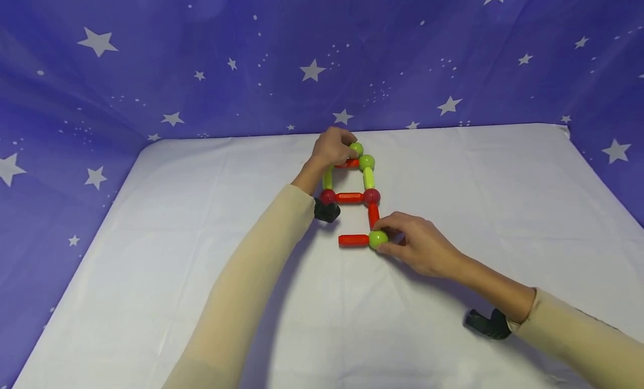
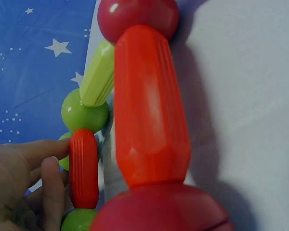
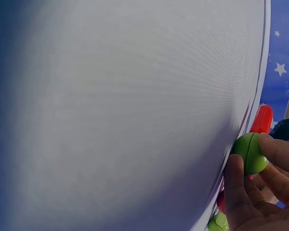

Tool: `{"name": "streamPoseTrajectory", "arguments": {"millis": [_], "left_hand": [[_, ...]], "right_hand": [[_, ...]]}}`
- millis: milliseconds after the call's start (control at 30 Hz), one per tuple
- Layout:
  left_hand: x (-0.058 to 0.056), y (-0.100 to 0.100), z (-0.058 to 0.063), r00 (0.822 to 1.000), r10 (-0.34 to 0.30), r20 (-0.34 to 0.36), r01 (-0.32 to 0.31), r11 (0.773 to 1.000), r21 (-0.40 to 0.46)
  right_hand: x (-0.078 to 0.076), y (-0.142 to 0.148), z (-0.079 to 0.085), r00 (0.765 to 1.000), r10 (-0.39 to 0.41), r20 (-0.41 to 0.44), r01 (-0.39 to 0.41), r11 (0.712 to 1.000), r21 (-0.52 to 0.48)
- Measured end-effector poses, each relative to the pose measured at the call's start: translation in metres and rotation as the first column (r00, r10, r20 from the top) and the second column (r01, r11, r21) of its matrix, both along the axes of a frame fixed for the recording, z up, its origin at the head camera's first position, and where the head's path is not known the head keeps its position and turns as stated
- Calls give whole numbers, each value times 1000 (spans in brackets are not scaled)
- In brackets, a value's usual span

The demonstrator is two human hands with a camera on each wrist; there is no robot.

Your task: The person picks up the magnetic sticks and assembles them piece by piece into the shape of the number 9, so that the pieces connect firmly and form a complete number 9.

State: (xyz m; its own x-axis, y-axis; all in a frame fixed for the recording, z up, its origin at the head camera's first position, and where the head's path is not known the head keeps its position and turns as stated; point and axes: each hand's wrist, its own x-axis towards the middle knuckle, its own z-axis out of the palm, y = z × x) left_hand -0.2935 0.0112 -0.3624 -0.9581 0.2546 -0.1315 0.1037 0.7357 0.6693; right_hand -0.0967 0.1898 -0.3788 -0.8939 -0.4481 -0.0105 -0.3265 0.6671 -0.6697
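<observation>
A flat figure of rods and balls lies on the white cloth. Two yellow-green rods [image 1: 369, 178], a red rod [image 1: 349, 198] and crimson balls [image 1: 372, 197] form most of a square; its far side is a red rod [image 2: 84, 168] ending in a green ball [image 1: 367, 162]. At that far side my left hand [image 1: 332, 147] holds another green ball [image 1: 356, 149] between thumb and fingers, partly covering the square's far-left corner. My right hand [image 1: 420, 243] pinches the nearest green ball [image 1: 378, 240]. From it one red rod [image 1: 373, 216] reaches the square, and another red rod [image 1: 354, 241] points left, its end free.
White cloth [image 1: 201, 255] covers the table. Behind and at the sides hangs a blue curtain with stars [image 1: 312, 93]. A dark wrist device [image 1: 327, 210] sits close beside the square's near-left ball; another dark wrist device [image 1: 488, 324] is under the right forearm.
</observation>
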Motion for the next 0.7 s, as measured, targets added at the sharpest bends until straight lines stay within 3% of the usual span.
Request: {"name": "streamPoseTrajectory", "arguments": {"millis": [167, 433, 700], "left_hand": [[-1, 1, 0, 1000, 2, 19, -2, 1000, -18], [-1, 2, 0, 1000, -13, -13, 12, 999, -51], [0, -4, -3, 1000, 1, 2, -1, 998, 65]], "right_hand": [[0, 0, -1, 1000, 1, -3, -1, 1000, -8], [0, -1, -2, 1000, 10, -11, -10, 1000, -27], [0, -1, -2, 1000, 6, -17, -6, 1000, -21]]}}
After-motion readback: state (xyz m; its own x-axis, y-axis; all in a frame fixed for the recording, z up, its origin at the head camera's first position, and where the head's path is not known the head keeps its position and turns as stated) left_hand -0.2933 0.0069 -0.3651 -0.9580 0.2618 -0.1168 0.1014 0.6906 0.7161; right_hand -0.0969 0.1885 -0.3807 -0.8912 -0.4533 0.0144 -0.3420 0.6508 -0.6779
